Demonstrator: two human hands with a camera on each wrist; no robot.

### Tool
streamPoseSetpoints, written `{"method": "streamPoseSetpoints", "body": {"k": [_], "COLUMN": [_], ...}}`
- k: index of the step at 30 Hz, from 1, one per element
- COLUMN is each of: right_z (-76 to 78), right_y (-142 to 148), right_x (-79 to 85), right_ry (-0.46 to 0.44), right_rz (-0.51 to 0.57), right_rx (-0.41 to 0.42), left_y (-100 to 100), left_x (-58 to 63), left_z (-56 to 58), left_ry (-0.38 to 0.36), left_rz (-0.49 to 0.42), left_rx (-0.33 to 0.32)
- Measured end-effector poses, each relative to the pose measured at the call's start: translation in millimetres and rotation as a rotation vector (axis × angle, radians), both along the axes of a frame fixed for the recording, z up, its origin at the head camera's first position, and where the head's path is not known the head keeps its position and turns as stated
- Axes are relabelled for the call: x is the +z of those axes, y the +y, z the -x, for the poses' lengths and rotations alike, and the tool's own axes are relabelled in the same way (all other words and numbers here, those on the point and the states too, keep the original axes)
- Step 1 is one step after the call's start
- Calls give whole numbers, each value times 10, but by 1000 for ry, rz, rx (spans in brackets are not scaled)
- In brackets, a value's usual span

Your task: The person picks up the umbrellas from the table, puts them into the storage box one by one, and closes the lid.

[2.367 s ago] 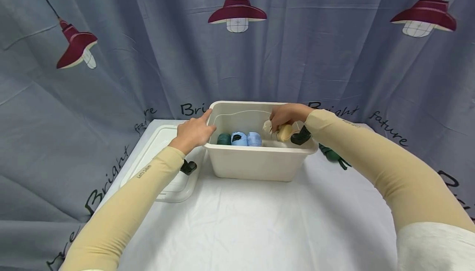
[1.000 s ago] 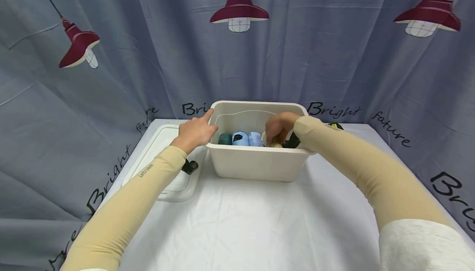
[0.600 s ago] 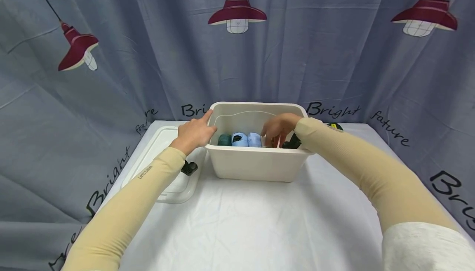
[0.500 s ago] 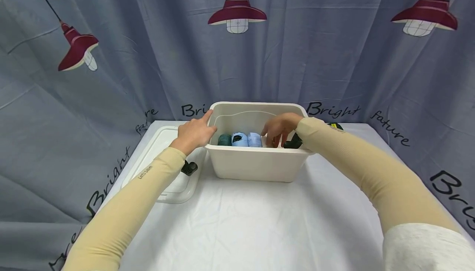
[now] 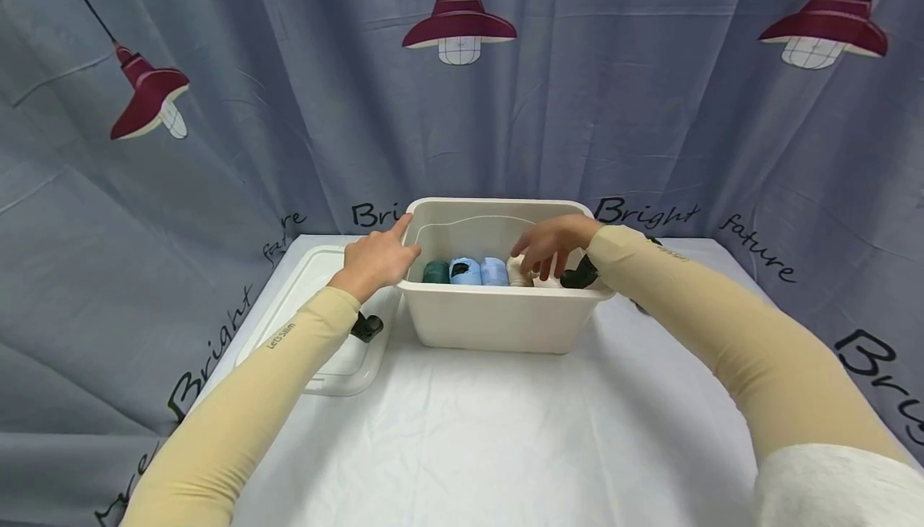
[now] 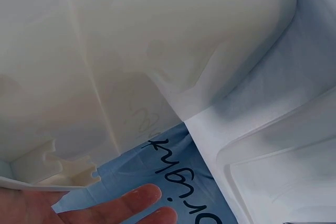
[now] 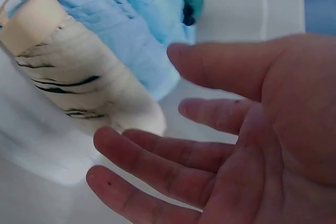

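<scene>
A white plastic bin (image 5: 491, 317) stands on the table, holding a row of folded umbrellas. From the left come a dark green umbrella (image 5: 436, 272), a blue umbrella (image 5: 465, 270), a lighter blue umbrella (image 5: 495, 272) and a cream umbrella (image 7: 97, 74) with a pale handle. My right hand (image 5: 554, 242) hovers inside the bin beside the cream umbrella, fingers spread and loosely bent, with nothing in it. My left hand (image 5: 378, 258) rests at the bin's left rim; its fingers (image 6: 123, 208) extend straight along the outside.
The bin's white lid (image 5: 346, 370) lies on the table to the left, partly under my left arm. A dark item (image 5: 639, 307) shows on the table right of the bin, mostly hidden by my right sleeve. A grey-blue curtain (image 5: 462, 126) hangs behind the table.
My right hand lowered the cream umbrella into the bin beside the blue ones, let go of it, and has risen slightly to the right. The left hand has stayed at the rim.
</scene>
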State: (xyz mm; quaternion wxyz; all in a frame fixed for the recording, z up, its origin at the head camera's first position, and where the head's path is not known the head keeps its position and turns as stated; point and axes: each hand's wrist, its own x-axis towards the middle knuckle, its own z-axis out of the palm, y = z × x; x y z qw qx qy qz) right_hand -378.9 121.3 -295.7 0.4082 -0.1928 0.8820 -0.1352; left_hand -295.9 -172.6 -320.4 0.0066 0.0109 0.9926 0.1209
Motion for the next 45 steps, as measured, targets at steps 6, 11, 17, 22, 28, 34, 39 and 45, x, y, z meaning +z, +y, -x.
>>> {"method": "streamPoseSetpoints", "body": {"k": [6, 11, 17, 22, 28, 34, 39, 45], "right_z": [-59, -99, -185, -243, -279, -314, -340, -307], "right_y": [123, 216, 346, 467, 625, 803, 969, 1180], "right_x": [184, 321, 419, 487, 574, 665, 729, 697], "right_ry": [22, 67, 111, 148, 199, 273, 330, 358], "right_rz": [60, 60, 76, 112, 196, 273, 311, 326], "right_rx": [-14, -11, 0, -2, -20, -72, -104, -161], "left_y": [-6, -11, -12, -3, -1, 2, 4, 11], "left_x": [20, 13, 2, 5, 7, 3, 1, 4], "left_z": [-7, 3, 1, -11, -15, -6, 1, -13], "left_ry": [2, 9, 6, 2, -3, 9, 11, 1], "left_rz": [-4, 1, 1, 0, -5, -7, -5, -2], "left_rx": [-4, -2, -3, -5, -5, -4, -2, -1]}}
